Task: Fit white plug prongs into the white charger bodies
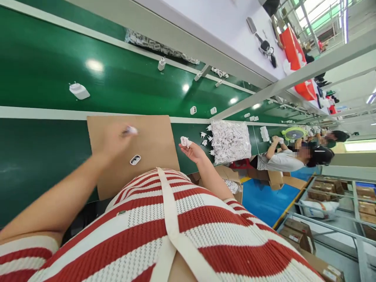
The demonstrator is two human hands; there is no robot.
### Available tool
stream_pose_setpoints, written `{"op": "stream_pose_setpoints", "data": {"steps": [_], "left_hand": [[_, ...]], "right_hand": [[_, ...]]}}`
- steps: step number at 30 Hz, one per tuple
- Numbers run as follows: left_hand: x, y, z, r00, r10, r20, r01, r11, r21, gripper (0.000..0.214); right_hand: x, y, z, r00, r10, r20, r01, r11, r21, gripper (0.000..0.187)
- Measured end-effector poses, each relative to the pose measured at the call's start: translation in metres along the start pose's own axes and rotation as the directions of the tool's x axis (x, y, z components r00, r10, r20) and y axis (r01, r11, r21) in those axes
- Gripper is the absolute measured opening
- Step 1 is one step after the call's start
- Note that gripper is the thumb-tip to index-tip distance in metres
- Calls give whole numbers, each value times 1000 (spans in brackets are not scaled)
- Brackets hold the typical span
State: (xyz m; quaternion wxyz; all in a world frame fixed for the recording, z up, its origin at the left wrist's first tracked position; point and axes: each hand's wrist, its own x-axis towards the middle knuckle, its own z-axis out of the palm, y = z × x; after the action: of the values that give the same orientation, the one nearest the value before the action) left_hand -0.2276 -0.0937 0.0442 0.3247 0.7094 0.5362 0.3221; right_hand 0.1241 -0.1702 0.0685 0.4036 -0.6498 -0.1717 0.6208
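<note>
My left hand is blurred by motion over a brown cardboard sheet and pinches a small white part. A small white plate with a dark slot lies on the cardboard just below it. My right hand hovers at the cardboard's right edge, fingers curled round a small white plug part. Several loose white plug parts lie on the green bench beyond that hand, beside a clear bag full of white parts.
A green conveyor belt runs behind the bench with a white charger and other white pieces on it. Another seated person works further along the line. Cardboard boxes stand below; shelves with boxes are at the right.
</note>
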Motion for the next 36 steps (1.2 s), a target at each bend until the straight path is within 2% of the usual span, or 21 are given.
{"op": "stream_pose_setpoints", "data": {"steps": [2, 3, 6, 9, 12, 14, 16, 18, 21, 24, 26, 27, 28, 30, 33, 35, 36], "left_hand": [[-32, 27, 53, 983, 84, 165, -78, 996, -46, 32], [-44, 35, 76, 960, 121, 253, -106, 992, -73, 31], [-64, 38, 126, 923, 137, 360, -109, 989, -97, 31], [-71, 23, 145, 937, 86, 339, -63, 995, -79, 39], [-77, 7, 147, 958, 51, 281, -29, 996, -80, 50], [-81, -1, 147, 966, 40, 254, -17, 996, -91, 43], [-84, -5, 149, 971, 33, 238, -8, 994, -104, 33], [-85, -6, 151, 974, 26, 225, 0, 994, -113, 30], [-86, -5, 154, 978, 20, 208, 6, 993, -122, 31], [-85, -5, 154, 980, 17, 200, 9, 992, -129, 29], [-85, -5, 154, 980, 14, 198, 12, 991, -130, 29], [-85, -5, 154, 980, 14, 198, 12, 991, -131, 29], [-85, -5, 153, 979, 17, 201, 10, 991, -132, 29], [-84, -5, 152, 978, 25, 209, 4, 991, -134, 29], [-82, -5, 152, 978, 26, 209, 1, 992, -129, 29], [-82, -6, 152, 979, 21, 202, 4, 992, -124, 30], [-82, -6, 152, 980, 21, 199, 3, 992, -123, 30]], "right_hand": [[-8, 2, 4, 998, 48, 50, -52, 995, 82, 16], [-11, 4, 5, 995, 69, 70, -76, 991, 114, 14], [-19, 10, 6, 990, 84, 113, -99, 986, 133, 14], [-22, 18, 5, 986, 64, 152, -79, 992, 94, 17], [-21, 29, 5, 983, 23, 180, -26, 1000, 15, 22], [-19, 38, 7, 983, -34, 182, 54, 993, -108, 25], [-15, 49, 9, 980, -107, 166, 154, 942, -299, 25], [-11, 58, 12, 966, -193, 174, 256, 823, -507, 21], [-8, 67, 22, 904, -302, 303, 424, 540, -727, 26], [-10, 69, 36, 828, -311, 467, 545, 250, -800, 35], [-12, 69, 45, 806, -292, 515, 566, 125, -815, 33], [-13, 69, 48, 805, -295, 516, 562, 96, -822, 31], [-12, 69, 50, 808, -308, 502, 550, 91, -830, 29], [-10, 68, 51, 825, -357, 438, 513, 147, -846, 31], [-4, 69, 48, 870, -395, 294, 443, 368, -817, 39], [0, 69, 45, 910, -334, 245, 393, 512, -764, 32], [1, 70, 44, 924, -295, 245, 374, 555, -743, 27]]}}
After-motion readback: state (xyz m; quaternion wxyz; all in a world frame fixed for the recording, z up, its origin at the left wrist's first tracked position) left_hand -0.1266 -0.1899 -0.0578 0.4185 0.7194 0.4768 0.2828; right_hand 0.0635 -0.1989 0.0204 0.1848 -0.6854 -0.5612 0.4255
